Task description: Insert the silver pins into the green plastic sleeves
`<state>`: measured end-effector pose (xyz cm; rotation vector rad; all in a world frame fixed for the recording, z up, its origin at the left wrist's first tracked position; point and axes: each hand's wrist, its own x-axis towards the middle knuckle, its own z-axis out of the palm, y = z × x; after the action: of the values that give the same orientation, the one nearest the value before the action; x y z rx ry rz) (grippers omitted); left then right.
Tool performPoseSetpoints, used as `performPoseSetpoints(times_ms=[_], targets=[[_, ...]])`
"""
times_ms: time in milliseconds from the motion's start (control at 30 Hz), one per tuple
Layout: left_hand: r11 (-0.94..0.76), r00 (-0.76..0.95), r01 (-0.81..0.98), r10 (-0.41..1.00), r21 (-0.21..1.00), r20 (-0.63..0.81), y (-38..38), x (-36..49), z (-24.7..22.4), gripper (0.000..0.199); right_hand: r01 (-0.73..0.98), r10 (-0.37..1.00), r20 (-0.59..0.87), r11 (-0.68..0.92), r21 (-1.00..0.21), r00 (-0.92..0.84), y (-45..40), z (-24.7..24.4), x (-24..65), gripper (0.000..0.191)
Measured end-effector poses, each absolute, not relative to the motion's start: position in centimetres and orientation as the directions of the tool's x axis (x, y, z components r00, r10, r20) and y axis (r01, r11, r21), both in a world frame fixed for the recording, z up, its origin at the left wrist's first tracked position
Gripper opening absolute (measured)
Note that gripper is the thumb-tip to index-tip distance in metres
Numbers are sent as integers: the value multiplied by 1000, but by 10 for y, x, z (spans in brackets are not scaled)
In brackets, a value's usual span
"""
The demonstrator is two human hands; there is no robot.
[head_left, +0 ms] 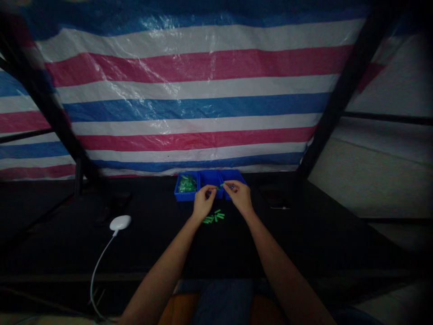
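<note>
My left hand (204, 201) and my right hand (240, 196) meet over the front of a blue three-part bin (185, 197). Both are closed in a pinch, fingertips almost touching. A small green strip (218, 187) shows at the left fingertips, and another bit of green (222, 184) sits at the right ones; whether they are joined I cannot tell. Green pieces (187, 183), apparently in clear plastic, fill the left compartment. Small shiny bits lie in the right compartment, partly hidden by my right hand. Several loose green strips (219, 215) lie on the table between my wrists.
A white round device (120, 222) with a white cable lies on the black table (152, 243) at left. To the right is a dark flat object (277, 201), perhaps a phone. Behind stands a striped tarp (203, 108) between dark frame posts.
</note>
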<state>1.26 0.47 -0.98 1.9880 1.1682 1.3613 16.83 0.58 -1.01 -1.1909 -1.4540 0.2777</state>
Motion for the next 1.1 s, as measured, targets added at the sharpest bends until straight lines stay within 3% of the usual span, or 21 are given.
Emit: performPoseSetpoints(times_ms=[400, 633, 900, 1100], targets=[[-495, 94, 321, 865, 807, 493, 6, 13, -8, 24, 781, 823, 567, 337, -526, 27, -4, -6, 166, 22], [-472, 51, 277, 877, 837, 478, 7, 11, -8, 24, 652, 839, 542, 435, -621, -44, -2, -3, 165, 23], [-466, 9, 225, 879, 856, 476, 8, 9, -7, 23, 583, 898, 262, 431, -689, -354, -5, -13, 166, 16], [-467, 10, 212, 879, 858, 476, 7, 10, -6, 23, 604, 898, 127, 382, -699, -421, -1, -23, 181, 23]])
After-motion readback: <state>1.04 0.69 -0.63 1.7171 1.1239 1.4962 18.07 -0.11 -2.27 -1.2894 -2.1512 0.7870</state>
